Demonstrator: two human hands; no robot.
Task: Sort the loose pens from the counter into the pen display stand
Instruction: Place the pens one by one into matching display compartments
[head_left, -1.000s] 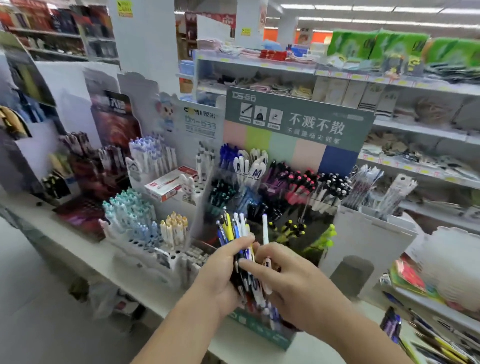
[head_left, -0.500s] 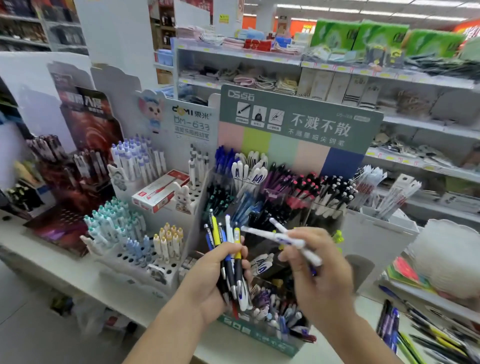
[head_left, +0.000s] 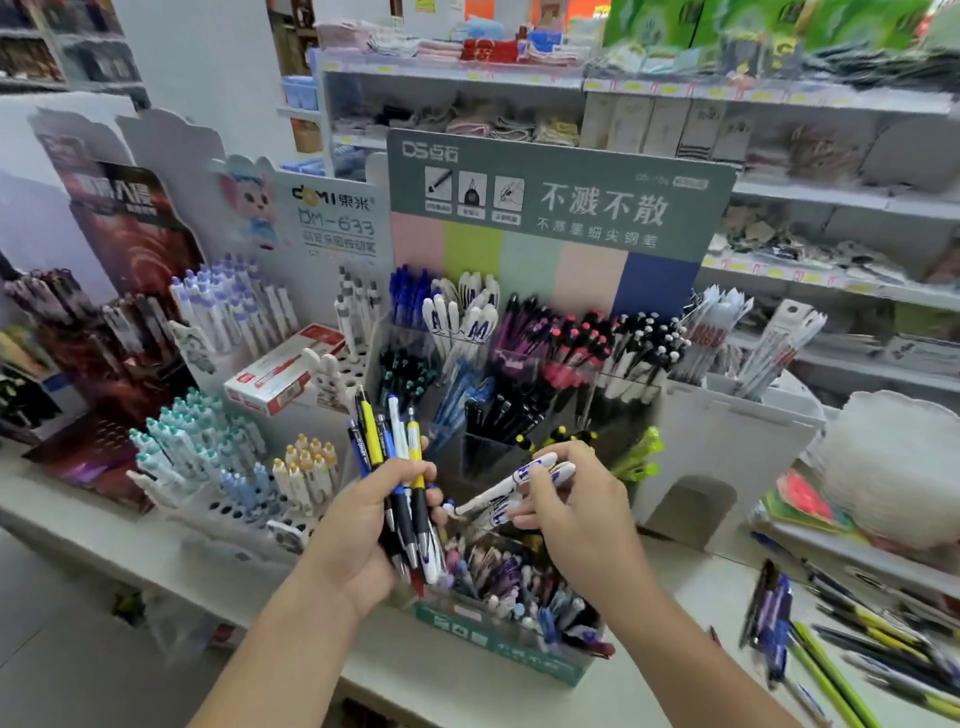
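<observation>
Currently my left hand (head_left: 358, 525) grips a mixed bundle of click pens (head_left: 400, 467), yellow, blue, white and black barrels, clicker ends up and tips down past my palm. My right hand (head_left: 576, 512) pinches two white pens with blue lettering (head_left: 514, 486), lying roughly level, one end pointing left toward the bundle, not touching it as far as I can tell. Both hands hover just in front of the tiered pen display stand with the grey-green header card (head_left: 558, 189). Its clear compartments hold grouped pens: blue and white far left, black and pink middle, black-and-white right; the near bottom tray is a jumble of mixed pens. Loose pens on the white counter (head_left: 831, 634) lie to the near right, blurred, green, yellow and blue ones visible. To the left, a white cardboard stand with pastel capped pens (head_left: 208, 457) and a red-and-white pen box (head_left: 283, 371) lying on it. Far behind, shop shelves (head_left: 675, 88) with packaged goods.
</observation>
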